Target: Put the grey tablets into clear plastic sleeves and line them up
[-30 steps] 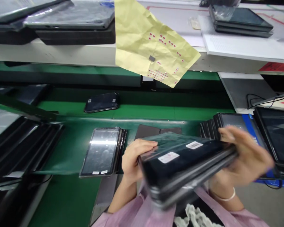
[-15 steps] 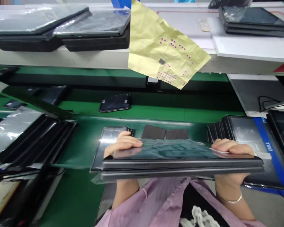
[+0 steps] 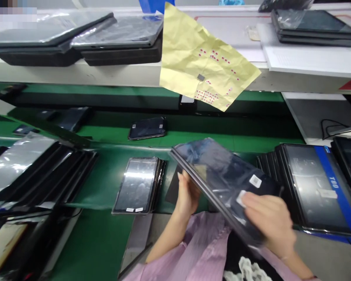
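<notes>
I hold a stack of two dark tablets [image 3: 222,175] wrapped in clear film, tilted with the left end up, over my lap at the bench edge. My left hand [image 3: 187,195] grips the stack from underneath at its left side. My right hand [image 3: 270,224] lies over the lower right corner, fingers closed on it, next to two white labels. A small pile of film-wrapped tablets [image 3: 139,185] lies flat on the green mat just left of my left hand.
Rows of tablets lean at the left [image 3: 32,171] and right [image 3: 312,187]. A lone device [image 3: 148,128] lies on the green conveyor. A yellow sheet with red dots [image 3: 204,62] hangs from the white shelf [image 3: 105,74], which carries more tablet stacks [image 3: 312,23].
The stack was held level and edge-on half a second ago; now it is swung round and tilted, its left end raised. My left hand has gone underneath, my right moved onto the lower corner.
</notes>
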A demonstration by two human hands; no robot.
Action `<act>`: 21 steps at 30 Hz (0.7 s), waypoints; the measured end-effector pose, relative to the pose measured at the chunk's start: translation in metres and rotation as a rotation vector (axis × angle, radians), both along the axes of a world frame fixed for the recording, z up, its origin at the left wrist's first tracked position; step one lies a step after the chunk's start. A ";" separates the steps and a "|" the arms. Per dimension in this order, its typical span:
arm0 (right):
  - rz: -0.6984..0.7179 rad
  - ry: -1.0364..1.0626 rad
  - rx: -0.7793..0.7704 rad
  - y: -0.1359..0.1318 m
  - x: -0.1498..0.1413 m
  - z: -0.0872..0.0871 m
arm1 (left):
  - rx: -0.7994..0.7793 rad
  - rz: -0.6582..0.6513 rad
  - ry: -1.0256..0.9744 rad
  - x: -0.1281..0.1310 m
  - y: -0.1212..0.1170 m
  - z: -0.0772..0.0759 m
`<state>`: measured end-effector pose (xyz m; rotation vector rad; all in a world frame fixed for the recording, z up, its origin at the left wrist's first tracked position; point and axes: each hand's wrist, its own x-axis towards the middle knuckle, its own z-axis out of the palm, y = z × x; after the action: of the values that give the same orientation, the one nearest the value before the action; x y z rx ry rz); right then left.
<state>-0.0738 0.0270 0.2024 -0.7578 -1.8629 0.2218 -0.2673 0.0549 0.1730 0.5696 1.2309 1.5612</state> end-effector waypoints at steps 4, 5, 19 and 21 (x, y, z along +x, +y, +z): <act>0.061 -0.463 0.261 -0.005 -0.019 -0.025 | -0.206 -0.188 -0.375 0.007 0.009 -0.021; 0.100 -0.446 0.115 -0.002 -0.017 -0.036 | -0.231 -0.185 -0.371 0.003 0.012 -0.028; -0.032 0.509 -1.289 0.055 0.031 -0.135 | -0.322 -0.308 -0.143 -0.048 0.039 -0.100; -0.084 0.545 -1.283 0.048 0.042 -0.150 | -0.346 -0.319 -0.084 -0.067 0.041 -0.113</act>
<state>-0.0315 0.0749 0.0520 -1.4133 -0.9972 1.4827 -0.3343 0.0962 0.0602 0.4439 1.2425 1.0666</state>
